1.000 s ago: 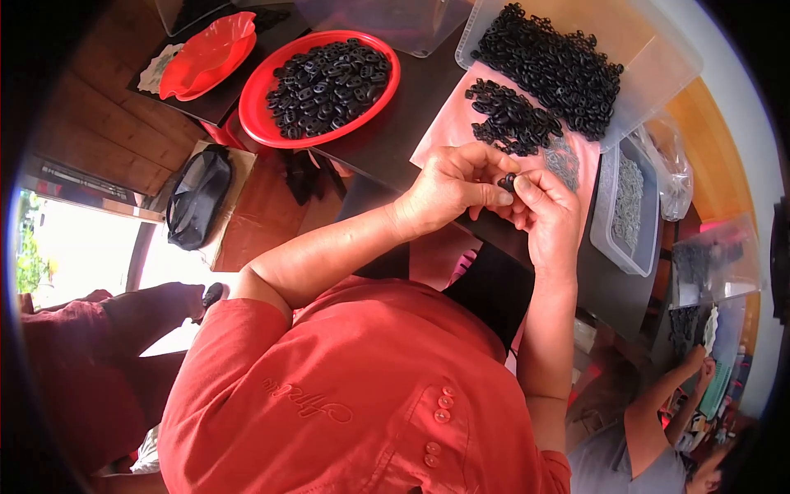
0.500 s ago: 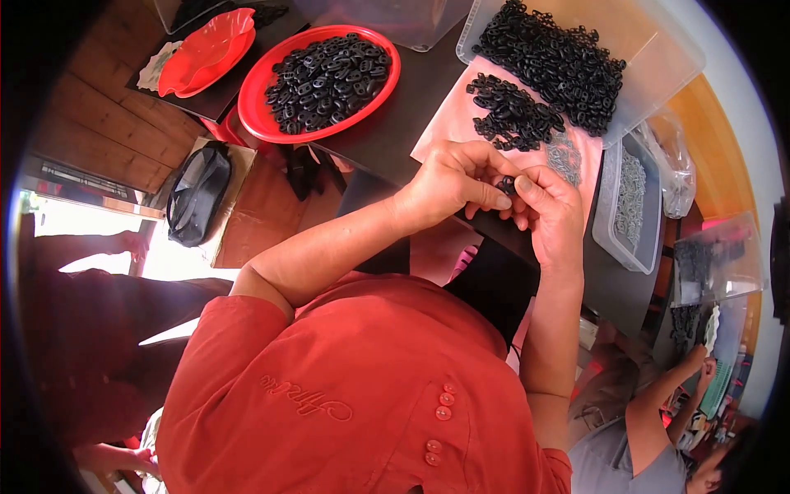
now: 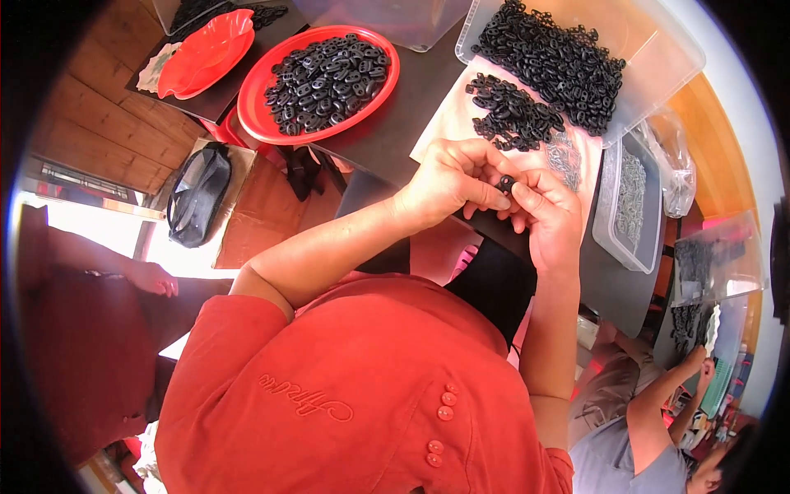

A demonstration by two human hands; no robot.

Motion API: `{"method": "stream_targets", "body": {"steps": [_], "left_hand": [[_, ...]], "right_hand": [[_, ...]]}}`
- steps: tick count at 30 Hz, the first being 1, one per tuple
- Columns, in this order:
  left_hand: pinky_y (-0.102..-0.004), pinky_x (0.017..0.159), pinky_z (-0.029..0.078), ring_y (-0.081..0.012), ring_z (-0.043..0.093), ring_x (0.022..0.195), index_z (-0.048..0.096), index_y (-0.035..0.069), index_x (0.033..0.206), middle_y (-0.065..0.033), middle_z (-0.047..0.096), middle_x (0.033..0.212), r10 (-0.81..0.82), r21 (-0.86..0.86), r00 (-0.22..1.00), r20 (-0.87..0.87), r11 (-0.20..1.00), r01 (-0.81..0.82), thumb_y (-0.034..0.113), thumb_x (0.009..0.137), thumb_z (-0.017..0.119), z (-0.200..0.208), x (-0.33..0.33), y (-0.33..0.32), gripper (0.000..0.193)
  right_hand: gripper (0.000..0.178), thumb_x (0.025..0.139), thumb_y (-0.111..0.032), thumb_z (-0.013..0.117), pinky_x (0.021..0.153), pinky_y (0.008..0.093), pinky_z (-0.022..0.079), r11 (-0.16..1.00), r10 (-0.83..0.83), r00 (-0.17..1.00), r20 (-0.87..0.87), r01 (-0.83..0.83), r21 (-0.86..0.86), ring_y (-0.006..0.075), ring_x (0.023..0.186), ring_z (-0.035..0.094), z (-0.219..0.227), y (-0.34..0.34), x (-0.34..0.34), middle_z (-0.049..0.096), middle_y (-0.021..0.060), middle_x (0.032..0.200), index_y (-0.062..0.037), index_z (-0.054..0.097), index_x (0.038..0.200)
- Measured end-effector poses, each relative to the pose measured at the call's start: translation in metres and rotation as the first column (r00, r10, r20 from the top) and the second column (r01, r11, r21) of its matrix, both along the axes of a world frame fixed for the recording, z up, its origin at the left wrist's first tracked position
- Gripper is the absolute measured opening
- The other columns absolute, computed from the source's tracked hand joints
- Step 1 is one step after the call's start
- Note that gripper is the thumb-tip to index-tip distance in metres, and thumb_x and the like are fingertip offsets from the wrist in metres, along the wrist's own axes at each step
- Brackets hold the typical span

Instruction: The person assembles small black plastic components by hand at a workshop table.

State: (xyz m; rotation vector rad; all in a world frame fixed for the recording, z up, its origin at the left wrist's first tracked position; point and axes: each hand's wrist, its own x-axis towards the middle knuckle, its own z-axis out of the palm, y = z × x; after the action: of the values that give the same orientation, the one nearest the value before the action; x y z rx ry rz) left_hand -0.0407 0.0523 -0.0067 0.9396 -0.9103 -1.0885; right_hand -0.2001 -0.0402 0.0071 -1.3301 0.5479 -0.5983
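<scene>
A small black plastic piece (image 3: 507, 183) is pinched between the fingertips of both hands, above the near edge of the dark table. My left hand (image 3: 448, 183) has its thumb and fingers closed on one side of it. My right hand (image 3: 553, 212) grips the other side, fingers curled; part of the piece is hidden. Just beyond the hands, a pile of similar black pieces (image 3: 510, 111) and some small silvery metal parts (image 3: 564, 160) lie on a pink cloth (image 3: 444, 115). More black pieces (image 3: 543, 58) spill from a clear plastic box (image 3: 662, 62).
A red round tray (image 3: 251, 103) heaped with black pieces stands at far left, near a red wavy-edged dish (image 3: 206, 53). Right of the cloth is a clear tub (image 3: 605, 235) of silvery parts. One person (image 3: 90, 346) stands at left; another (image 3: 634, 453) works at lower right.
Both hands stay nearly in place; my right thumb and fingers have shifted slightly around the black piece, and more of it shows. The person at left has lowered an arm.
</scene>
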Motion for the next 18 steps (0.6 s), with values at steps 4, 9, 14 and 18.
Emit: {"method": "stream_targets", "body": {"steps": [4, 9, 14, 18], "left_hand": [[-0.0207, 0.046, 0.046, -0.008, 0.06, 0.063, 0.065, 0.001, 0.098, -0.0018, 0.062, 0.078, -0.02, -0.004, 0.998, -0.066, 1.0, 0.02, -0.01, 0.074, 0.074, -0.0012, 0.0002, 0.0001, 0.028], [-0.021, 0.047, 0.046, -0.0087, 0.061, 0.066, 0.066, 0.001, 0.1, -0.0017, 0.061, 0.078, 0.005, 0.011, 1.0, -0.017, 1.0, -0.004, -0.011, 0.075, 0.074, 0.0001, -0.0012, 0.0021, 0.028], [-0.0202, 0.048, 0.048, -0.0092, 0.062, 0.067, 0.066, 0.001, 0.104, -0.0033, 0.063, 0.083, 0.0, -0.053, 1.0, -0.005, 0.999, -0.001, -0.009, 0.077, 0.074, -0.0041, -0.0004, 0.0027, 0.029], [-0.02, 0.048, 0.048, -0.0091, 0.063, 0.068, 0.066, 0.0, 0.104, -0.0035, 0.063, 0.083, 0.005, -0.034, 1.0, 0.027, 0.999, -0.004, -0.009, 0.078, 0.074, -0.0007, -0.0001, 0.002, 0.029]], "right_hand": [[0.012, 0.091, -0.011, 0.063, 0.051, 0.0188, 0.039, 1.0, -0.017, 1.0, 0.008, 0.016, 0.02, 0.0088, 0.058, 0.056, -0.0011, 0.0021, 0.0005, 0.064, 0.0051, 0.074, 0.0005, 0.065, 0.089], [0.013, 0.092, -0.012, 0.063, 0.05, 0.0189, 0.039, 1.0, 0.009, 1.0, -0.005, -0.009, 0.025, 0.0089, 0.057, 0.056, -0.0006, 0.0027, 0.0006, 0.063, 0.0053, 0.072, 0.0004, 0.064, 0.087], [0.015, 0.092, -0.013, 0.063, 0.05, 0.019, 0.039, 0.998, 0.033, 0.999, 0.016, -0.034, 0.055, 0.0094, 0.058, 0.057, -0.0008, 0.0023, -0.0005, 0.062, 0.0047, 0.071, 0.0002, 0.064, 0.086], [0.017, 0.094, -0.015, 0.061, 0.051, 0.0188, 0.04, 0.999, -0.01, 0.999, 0.031, 0.009, 0.047, 0.0103, 0.06, 0.058, -0.0017, 0.0048, 0.0003, 0.063, 0.0058, 0.074, 0.0006, 0.062, 0.088]]}}
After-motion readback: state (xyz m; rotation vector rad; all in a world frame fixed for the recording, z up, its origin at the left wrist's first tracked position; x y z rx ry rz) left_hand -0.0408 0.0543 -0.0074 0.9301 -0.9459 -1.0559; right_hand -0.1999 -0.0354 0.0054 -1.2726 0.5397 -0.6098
